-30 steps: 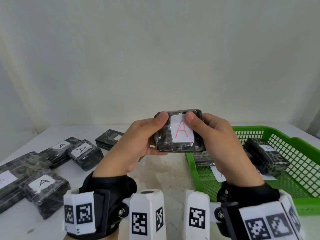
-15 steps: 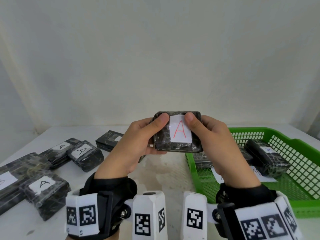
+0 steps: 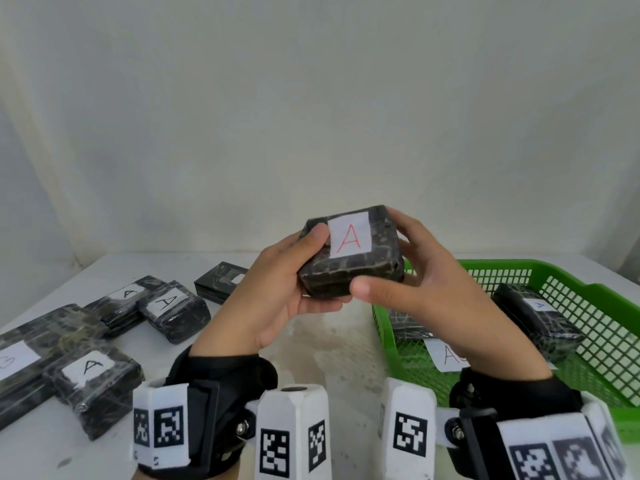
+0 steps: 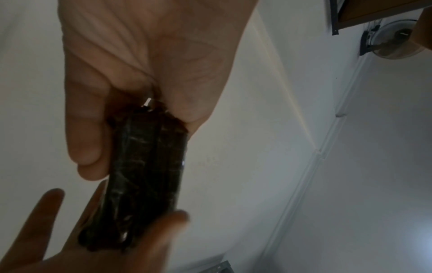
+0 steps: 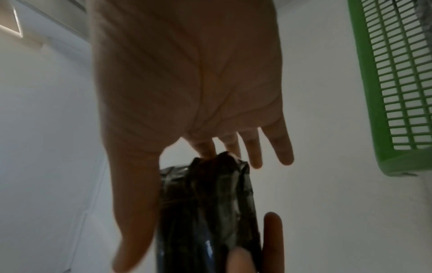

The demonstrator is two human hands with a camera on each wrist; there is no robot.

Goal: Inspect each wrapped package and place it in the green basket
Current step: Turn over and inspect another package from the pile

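A black wrapped package point(image 3: 349, 271) with a white label point(image 3: 349, 239) bearing a red A is held up over the table between both hands, tilted with its right end higher. My left hand point(image 3: 304, 271) grips its left end, thumb on top beside the label. My right hand point(image 3: 398, 265) pinches the right end, its thumb on the lower front edge and fingers behind the far corner. Both wrist views show the package point(image 4: 145, 166) point(image 5: 205, 212) edge-on between the hands. The green basket point(image 3: 485, 265) stands just right of my hands.
Two wrapped packages point(image 3: 533, 317) point(image 3: 408, 327) and a loose label point(image 3: 446, 355) lie in the basket. Several more labelled packages lie on the white table at left, among them point(image 3: 173, 310), point(image 3: 93, 379) and a small box point(image 3: 221, 282). A wall rises behind the table.
The package has tipped so its right end is higher and more of its front side shows. My right thumb has left the top of the label and now sits on the lower front edge.
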